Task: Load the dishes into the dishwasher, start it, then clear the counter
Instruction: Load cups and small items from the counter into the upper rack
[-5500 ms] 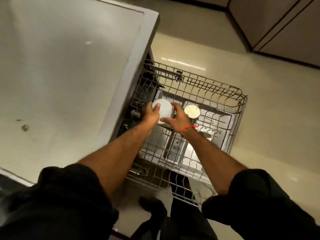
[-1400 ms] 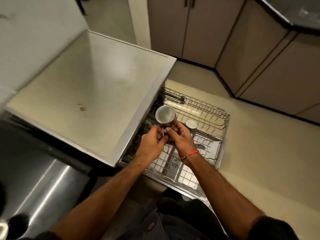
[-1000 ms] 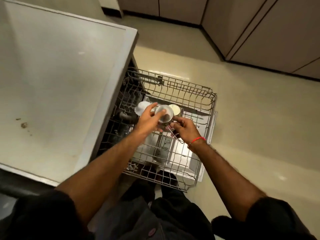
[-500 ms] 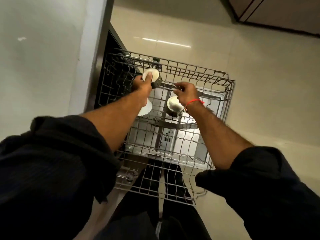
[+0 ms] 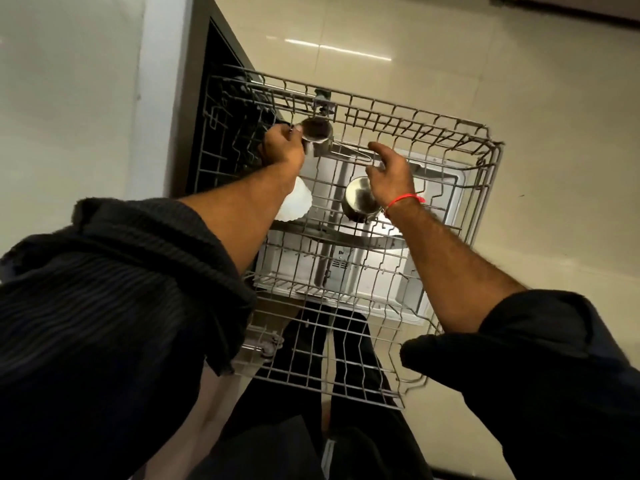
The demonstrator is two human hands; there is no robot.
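Note:
The upper dishwasher rack (image 5: 489, 157) is pulled out over the open door. My left hand (image 5: 282, 148) grips an upturned steel cup (image 5: 316, 130) at the rack's far left corner. The cup's long wire handle (image 5: 349, 154) runs to the right. My right hand (image 5: 391, 173) hovers over the handle's end with its fingers loosely spread and the index finger straight. A white bowl (image 5: 296, 202) lies upside down in the rack under my left forearm. A second steel cup (image 5: 358, 199) sits in the rack below my right hand.
The pale counter top (image 5: 69, 98) runs along the left, its edge right beside the rack. The dishwasher's open door (image 5: 434, 188) shows through the wires. Glossy floor (image 5: 519, 81) lies beyond and to the right. My legs stand under the rack's near end.
The steel cup went from both hands above the rack down into its far left corner. My right hand has loosened from the wire handle. The camera has tilted down and closer.

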